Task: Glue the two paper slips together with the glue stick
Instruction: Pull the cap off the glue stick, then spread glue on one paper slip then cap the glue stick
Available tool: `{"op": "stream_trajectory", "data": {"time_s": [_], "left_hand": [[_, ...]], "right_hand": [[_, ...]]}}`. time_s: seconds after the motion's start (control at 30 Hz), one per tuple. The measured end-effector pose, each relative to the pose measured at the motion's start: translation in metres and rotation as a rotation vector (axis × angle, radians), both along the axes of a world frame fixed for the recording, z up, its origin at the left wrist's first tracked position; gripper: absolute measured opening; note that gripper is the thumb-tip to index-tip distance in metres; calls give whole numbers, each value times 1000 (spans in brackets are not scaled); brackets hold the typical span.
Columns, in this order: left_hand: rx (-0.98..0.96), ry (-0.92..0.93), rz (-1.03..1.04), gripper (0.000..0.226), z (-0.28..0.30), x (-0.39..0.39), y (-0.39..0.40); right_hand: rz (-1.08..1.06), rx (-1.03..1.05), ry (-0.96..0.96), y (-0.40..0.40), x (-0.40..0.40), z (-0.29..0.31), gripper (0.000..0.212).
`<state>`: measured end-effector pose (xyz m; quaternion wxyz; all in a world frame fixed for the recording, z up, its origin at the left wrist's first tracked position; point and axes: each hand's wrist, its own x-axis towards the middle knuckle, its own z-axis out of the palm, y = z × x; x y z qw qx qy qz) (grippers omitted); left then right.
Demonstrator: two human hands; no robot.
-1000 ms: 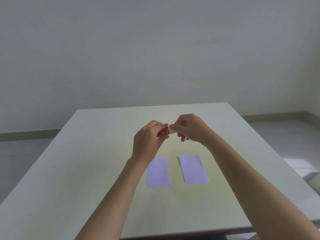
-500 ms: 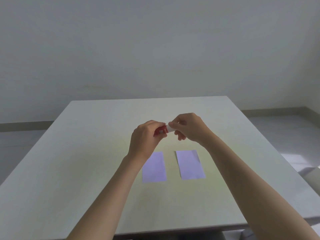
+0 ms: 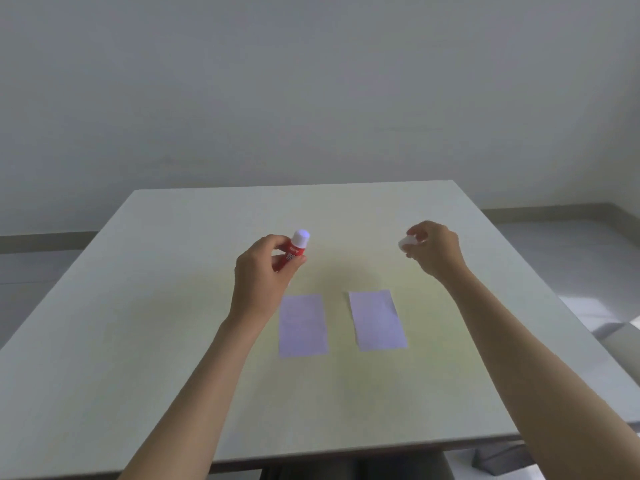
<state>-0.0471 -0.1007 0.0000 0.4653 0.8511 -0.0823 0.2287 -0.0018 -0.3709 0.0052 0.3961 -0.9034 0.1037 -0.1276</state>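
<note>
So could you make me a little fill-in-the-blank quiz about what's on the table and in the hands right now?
1. The left hand holds the red ____ with its tip bare.
2. The right hand pinches the white ____, pulled off.
3. On the table lie ____ paper slips: left slip, right slip.
4. The slips lie side by side, not ____.

Missing words: glue stick; cap; two; touching

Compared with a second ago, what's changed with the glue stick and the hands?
The right hand pulled the cap off and moved right; the left hand keeps gripping the glue stick, now uncapped. Both slips lie untouched on the table.
</note>
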Motion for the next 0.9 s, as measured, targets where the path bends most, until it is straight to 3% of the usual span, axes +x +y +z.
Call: {"op": "stream_trajectory", "data": {"time_s": [0.27, 0.5, 0.73, 0.9], "left_hand": [[-66, 40, 49, 13, -10, -4, 1], [-80, 42, 53, 14, -14, -3, 5], [-93, 29, 45, 14, -16, -4, 9], [-179, 32, 40, 16, -12, -6, 10]], "right_hand": [[13, -249, 53, -15, 7, -42, 25], [35, -347, 59, -13, 4, -52, 26], [53, -343, 57, -12, 0, -53, 31], [76, -317, 17, -6, -9, -41, 51]]}}
